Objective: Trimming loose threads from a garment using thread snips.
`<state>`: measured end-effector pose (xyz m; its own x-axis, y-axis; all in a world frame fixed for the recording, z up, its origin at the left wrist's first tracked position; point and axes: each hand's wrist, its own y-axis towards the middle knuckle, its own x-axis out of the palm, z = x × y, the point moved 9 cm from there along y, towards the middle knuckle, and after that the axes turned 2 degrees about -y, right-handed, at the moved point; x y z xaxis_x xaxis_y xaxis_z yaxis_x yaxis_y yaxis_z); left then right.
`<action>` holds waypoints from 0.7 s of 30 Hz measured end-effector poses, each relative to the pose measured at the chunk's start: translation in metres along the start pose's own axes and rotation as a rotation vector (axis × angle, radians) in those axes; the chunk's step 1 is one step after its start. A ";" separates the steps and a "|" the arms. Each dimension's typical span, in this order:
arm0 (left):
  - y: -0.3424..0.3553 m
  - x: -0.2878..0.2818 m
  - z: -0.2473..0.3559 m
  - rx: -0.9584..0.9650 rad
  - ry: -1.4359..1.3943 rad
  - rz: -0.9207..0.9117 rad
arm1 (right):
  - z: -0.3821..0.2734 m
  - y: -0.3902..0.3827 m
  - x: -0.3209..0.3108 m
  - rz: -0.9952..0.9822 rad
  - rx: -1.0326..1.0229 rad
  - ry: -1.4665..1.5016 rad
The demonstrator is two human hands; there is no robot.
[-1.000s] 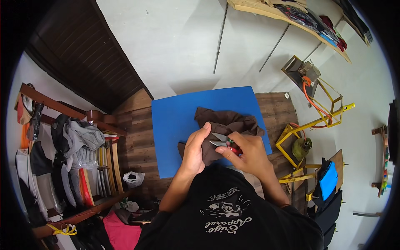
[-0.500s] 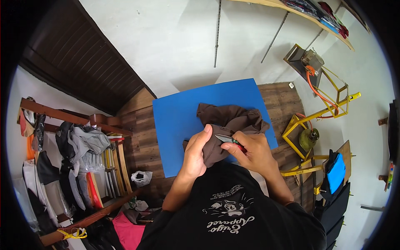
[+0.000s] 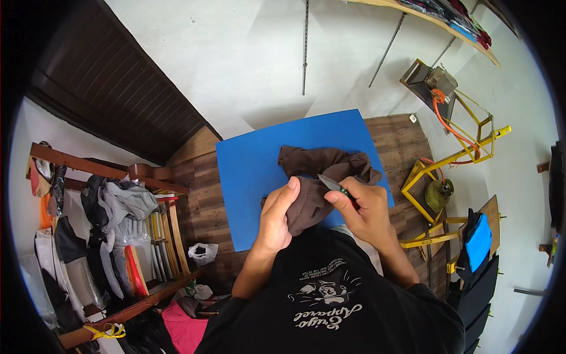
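A brown cloth garment [image 3: 330, 162] lies bunched on the blue tabletop [image 3: 247, 171], and its near part is lifted toward my body. My left hand [image 3: 276, 215] pinches a raised fold of it, thumb on top along a seam. In my right hand [image 3: 367, 212] is a small pair of thread snips [image 3: 332, 184] with a pointed grey blade and a dark green handle. The blade points up and left, just right of the held fold. Whether its tip touches the cloth I cannot tell. My fingers hide most of the handle.
On the left stands a wooden rack [image 3: 141, 289] with clothes and plastic-wrapped items. To the right, a yellow metal frame [image 3: 413, 183] surrounds a green gas cylinder [image 3: 437, 196], with an orange hose [image 3: 451, 130]. A white plastic bag [image 3: 202, 253] lies on the floor.
My right hand has moved slightly right with the snips, and the blade has swung from pointing left across the fold to pointing up and left. My left hand keeps its hold.
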<state>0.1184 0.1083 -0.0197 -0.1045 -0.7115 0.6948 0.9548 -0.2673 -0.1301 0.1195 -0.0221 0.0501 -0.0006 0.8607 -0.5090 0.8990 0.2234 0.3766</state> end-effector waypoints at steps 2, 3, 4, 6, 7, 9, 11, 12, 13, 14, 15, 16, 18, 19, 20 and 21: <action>-0.001 0.001 0.002 0.010 0.003 0.007 | 0.001 0.000 -0.004 -0.013 0.020 -0.010; -0.001 0.002 0.003 0.019 0.012 0.000 | 0.000 0.000 -0.003 -0.023 0.016 -0.007; -0.002 0.001 0.004 0.018 0.008 0.010 | -0.004 -0.001 0.000 -0.060 -0.019 -0.002; -0.004 0.009 0.008 0.044 0.035 -0.072 | -0.008 -0.002 0.004 -0.096 -0.055 0.002; -0.004 0.010 0.008 0.045 0.035 -0.071 | -0.009 -0.003 0.006 -0.106 -0.053 0.004; -0.006 0.009 0.009 0.069 0.112 -0.044 | -0.009 -0.004 0.009 -0.119 -0.052 0.007; -0.006 0.008 0.008 0.078 0.131 -0.020 | -0.010 -0.005 0.009 -0.113 -0.068 -0.017; -0.006 0.008 0.008 0.094 0.142 -0.020 | -0.011 -0.005 0.009 -0.113 -0.075 -0.016; -0.006 0.007 0.006 0.085 0.151 -0.002 | -0.010 -0.006 0.010 -0.120 -0.073 -0.013; -0.006 0.006 0.005 0.089 0.122 0.004 | -0.009 -0.006 0.009 -0.120 -0.070 -0.008; -0.006 0.007 0.005 0.095 0.091 -0.007 | -0.009 -0.006 0.009 -0.123 -0.069 -0.011; -0.006 0.005 0.004 0.088 0.095 0.008 | -0.009 -0.006 0.009 -0.120 -0.072 -0.008; -0.006 0.008 0.003 0.095 0.081 -0.026 | -0.009 -0.007 0.007 -0.112 -0.072 -0.004; -0.006 0.006 0.002 0.081 0.087 -0.008 | -0.008 -0.008 0.007 -0.124 -0.064 0.003; -0.006 0.006 0.001 0.075 0.075 -0.006 | -0.007 -0.009 0.008 -0.131 -0.054 0.012; -0.005 0.008 0.001 0.078 0.069 -0.028 | -0.007 -0.009 0.007 -0.130 -0.052 0.012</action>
<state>0.1127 0.1044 -0.0127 -0.1475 -0.7481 0.6470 0.9697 -0.2382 -0.0543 0.1084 -0.0148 0.0479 -0.1215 0.8282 -0.5472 0.8669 0.3570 0.3480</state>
